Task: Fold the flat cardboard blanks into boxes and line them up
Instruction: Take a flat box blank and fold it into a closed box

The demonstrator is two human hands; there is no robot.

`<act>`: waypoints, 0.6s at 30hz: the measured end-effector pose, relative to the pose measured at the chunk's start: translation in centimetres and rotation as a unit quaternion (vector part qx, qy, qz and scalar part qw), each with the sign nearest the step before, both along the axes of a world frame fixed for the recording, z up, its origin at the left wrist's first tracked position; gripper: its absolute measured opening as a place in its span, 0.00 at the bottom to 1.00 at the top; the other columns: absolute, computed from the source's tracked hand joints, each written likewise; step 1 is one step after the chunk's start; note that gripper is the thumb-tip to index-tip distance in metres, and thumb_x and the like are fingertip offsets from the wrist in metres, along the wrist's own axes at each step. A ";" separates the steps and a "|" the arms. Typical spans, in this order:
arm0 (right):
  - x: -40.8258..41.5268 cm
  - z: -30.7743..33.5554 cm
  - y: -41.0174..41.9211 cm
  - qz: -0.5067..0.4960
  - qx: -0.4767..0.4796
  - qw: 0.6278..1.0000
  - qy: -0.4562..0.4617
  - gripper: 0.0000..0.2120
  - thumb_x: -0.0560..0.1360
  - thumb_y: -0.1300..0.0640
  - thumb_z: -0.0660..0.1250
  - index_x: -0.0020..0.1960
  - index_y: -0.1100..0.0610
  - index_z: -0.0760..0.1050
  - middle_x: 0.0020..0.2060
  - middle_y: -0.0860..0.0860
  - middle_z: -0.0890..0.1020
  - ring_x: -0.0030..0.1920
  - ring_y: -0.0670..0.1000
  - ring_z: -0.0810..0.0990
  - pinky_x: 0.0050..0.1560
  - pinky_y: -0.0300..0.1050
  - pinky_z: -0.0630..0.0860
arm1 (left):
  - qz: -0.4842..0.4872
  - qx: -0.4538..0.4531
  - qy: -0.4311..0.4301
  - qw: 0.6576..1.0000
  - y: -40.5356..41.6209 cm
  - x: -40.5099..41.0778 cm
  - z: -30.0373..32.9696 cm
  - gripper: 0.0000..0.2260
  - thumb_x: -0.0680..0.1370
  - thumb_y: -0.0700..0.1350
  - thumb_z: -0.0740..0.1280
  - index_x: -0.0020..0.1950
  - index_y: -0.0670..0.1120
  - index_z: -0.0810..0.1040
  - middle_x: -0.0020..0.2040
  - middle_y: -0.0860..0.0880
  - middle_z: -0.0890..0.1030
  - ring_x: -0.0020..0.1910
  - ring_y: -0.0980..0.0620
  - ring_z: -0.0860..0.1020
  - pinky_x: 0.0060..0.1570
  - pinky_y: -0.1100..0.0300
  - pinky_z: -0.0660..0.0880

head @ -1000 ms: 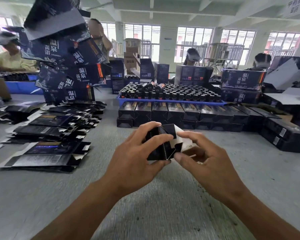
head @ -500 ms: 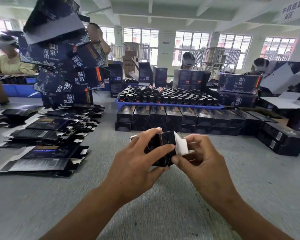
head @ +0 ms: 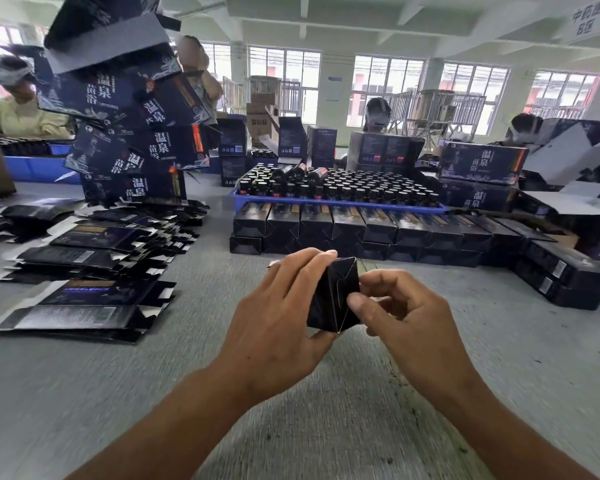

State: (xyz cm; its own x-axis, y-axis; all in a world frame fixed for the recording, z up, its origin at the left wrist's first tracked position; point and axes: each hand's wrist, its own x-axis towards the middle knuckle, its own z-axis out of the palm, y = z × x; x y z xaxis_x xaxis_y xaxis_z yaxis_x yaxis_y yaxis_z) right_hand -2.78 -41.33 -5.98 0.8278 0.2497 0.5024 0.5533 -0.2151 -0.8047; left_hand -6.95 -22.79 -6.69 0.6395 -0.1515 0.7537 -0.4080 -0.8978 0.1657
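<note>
Small black box (head: 333, 295) held above the grey counter (head: 499, 341), end flaps closed. Left hand (head: 278, 320) wraps it, fingers curled round. Right hand (head: 395, 317) thumb presses the flap, fingers bent. Flat blanks (head: 84, 271) left; finished boxes (head: 361, 226) in rows behind.

Bright workshop w/ barred windows (head: 388, 88) along far wall, white beamed ceiling (head: 361, 26), grey worktable (head: 84, 393).

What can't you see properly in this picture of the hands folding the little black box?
Head view:
- Far end of the small black box: hidden by the left hand.
- Right hand fingertips: curled out of sight.
- Print on the flat blanks: blurred.
- Bottles in the blue tray: too small to read.
</note>
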 end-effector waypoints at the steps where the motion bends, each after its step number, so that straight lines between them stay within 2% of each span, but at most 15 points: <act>1: 0.1 0.0 0.0 0.005 0.001 1.000 0.009 0.08 0.74 0.50 0.72 0.53 0.43 0.80 0.47 0.38 0.84 0.45 0.43 0.84 0.43 0.36 0.81 | -0.004 -0.003 0.003 1.000 -0.1 0.0 0.0 0.37 0.72 0.57 0.72 0.76 0.49 0.62 0.72 0.51 0.68 0.67 0.51 0.72 0.53 0.57 0.80; 7: 0.4 -0.2 0.0 0.000 0.010 0.999 0.038 0.09 0.74 0.49 0.72 0.53 0.48 0.84 0.43 0.41 0.86 0.44 0.42 0.84 0.42 0.34 0.79 | -0.005 -0.008 0.015 1.000 -0.3 0.1 -0.1 0.39 0.70 0.56 0.76 0.75 0.49 0.62 0.71 0.50 0.73 0.68 0.50 0.72 0.57 0.59 0.74; 10: 0.4 -0.1 -0.1 -0.007 0.013 0.999 0.028 0.08 0.74 0.50 0.73 0.52 0.50 0.84 0.42 0.42 0.86 0.43 0.43 0.84 0.42 0.34 0.79 | -0.005 -0.006 0.010 1.000 -0.3 0.0 0.0 0.37 0.71 0.59 0.71 0.75 0.49 0.62 0.70 0.51 0.73 0.67 0.52 0.71 0.58 0.60 0.73; 15: 0.0 0.1 0.1 -0.009 0.035 0.999 0.009 0.04 0.74 0.56 0.74 0.47 0.47 0.84 0.38 0.42 0.86 0.37 0.41 0.83 0.40 0.32 0.77 | -0.008 -0.003 0.004 1.000 -0.4 0.0 0.0 0.37 0.70 0.59 0.70 0.75 0.49 0.62 0.70 0.52 0.72 0.67 0.54 0.69 0.58 0.62 0.70; 18: -0.3 0.3 0.3 -0.018 0.030 0.999 -0.006 0.06 0.74 0.56 0.74 0.45 0.44 0.83 0.38 0.40 0.85 0.39 0.40 0.83 0.40 0.31 0.76 | -0.006 -0.006 0.012 1.000 -0.5 0.0 -0.1 0.38 0.70 0.59 0.70 0.75 0.50 0.62 0.70 0.53 0.72 0.67 0.55 0.69 0.58 0.63 0.70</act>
State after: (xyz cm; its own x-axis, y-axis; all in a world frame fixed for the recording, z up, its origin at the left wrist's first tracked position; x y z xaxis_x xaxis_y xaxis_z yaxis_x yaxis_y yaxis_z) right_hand -3.09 -41.05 -5.71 0.8293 0.1897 0.5257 0.5561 -0.1860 -0.8101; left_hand -6.99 -23.27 -6.75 0.6553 -0.1500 0.7404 -0.4142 -0.8909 0.1861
